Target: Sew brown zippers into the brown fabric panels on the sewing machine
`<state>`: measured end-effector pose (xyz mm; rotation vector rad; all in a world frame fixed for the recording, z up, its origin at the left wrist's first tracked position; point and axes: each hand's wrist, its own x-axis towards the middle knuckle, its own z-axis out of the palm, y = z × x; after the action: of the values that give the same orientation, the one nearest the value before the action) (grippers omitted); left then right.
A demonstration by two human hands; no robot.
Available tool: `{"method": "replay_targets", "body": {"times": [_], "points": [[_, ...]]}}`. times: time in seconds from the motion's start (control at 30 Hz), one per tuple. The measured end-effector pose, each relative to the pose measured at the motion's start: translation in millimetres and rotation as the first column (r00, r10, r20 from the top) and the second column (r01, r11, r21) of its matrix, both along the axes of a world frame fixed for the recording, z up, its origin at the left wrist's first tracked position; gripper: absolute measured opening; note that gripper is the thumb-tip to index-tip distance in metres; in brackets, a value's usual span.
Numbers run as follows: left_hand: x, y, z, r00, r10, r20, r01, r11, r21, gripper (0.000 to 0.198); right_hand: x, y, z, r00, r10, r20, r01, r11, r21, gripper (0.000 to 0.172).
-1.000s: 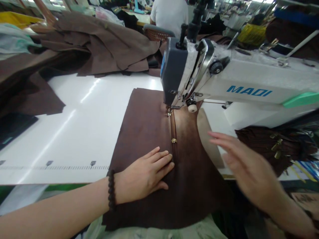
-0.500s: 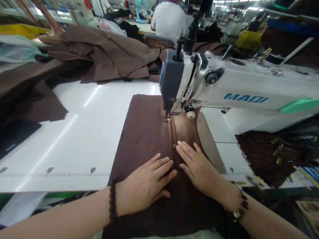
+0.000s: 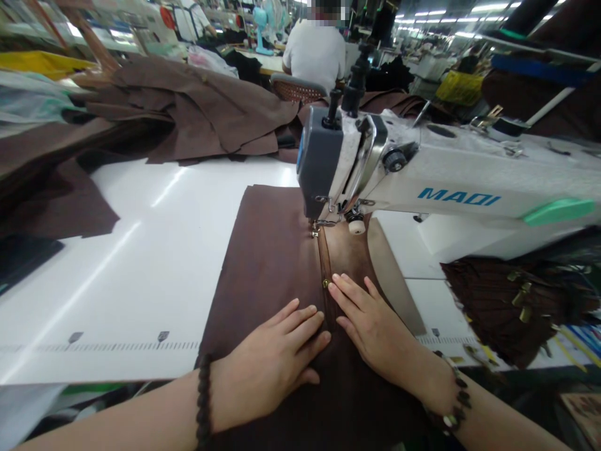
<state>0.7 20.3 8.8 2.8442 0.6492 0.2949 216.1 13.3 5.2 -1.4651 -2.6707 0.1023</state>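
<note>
A dark brown fabric panel (image 3: 263, 250) lies on the sewing machine's white bed, its upper part under the presser foot (image 3: 315, 233). Down the panel runs a brown zipper (image 3: 325, 254) with a small brass slider (image 3: 325, 284). My left hand (image 3: 277, 357) rests flat on the panel left of the zipper, fingers stretched out. To the right of the zipper my right hand (image 3: 370, 319) lies flat too, its fingertips beside the slider. Lighter tan fabric (image 3: 345, 247) sits right of the zipper. Neither hand grips anything.
The sewing machine head (image 3: 347, 169) stands over the fabric. A heap of brown fabric pieces (image 3: 197, 113) lies behind the bed. At right is a bundle of brown zippers (image 3: 498, 300). A person in a white shirt (image 3: 314, 53) sits beyond.
The camera view has tilted slightly, so the scene sits a little lower. Both hands stay flat on the panel, with little visible movement against the zipper.
</note>
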Motion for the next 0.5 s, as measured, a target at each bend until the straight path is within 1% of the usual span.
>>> {"method": "replay_targets", "body": {"times": [0.27,0.5], "points": [[0.2,13.8,-2.0,1.0,0.021,-0.01,-0.021,1.0,-0.009,0.041,-2.4,12.8,0.4,0.999,-0.018,0.05,0.017,1.0,0.015,0.045],[1.7,32.7,-3.2,1.0,0.021,-0.014,-0.02,1.0,0.018,0.04,-4.8,31.8,1.5,0.999,-0.05,0.0,0.05,0.999,0.006,0.044]]}}
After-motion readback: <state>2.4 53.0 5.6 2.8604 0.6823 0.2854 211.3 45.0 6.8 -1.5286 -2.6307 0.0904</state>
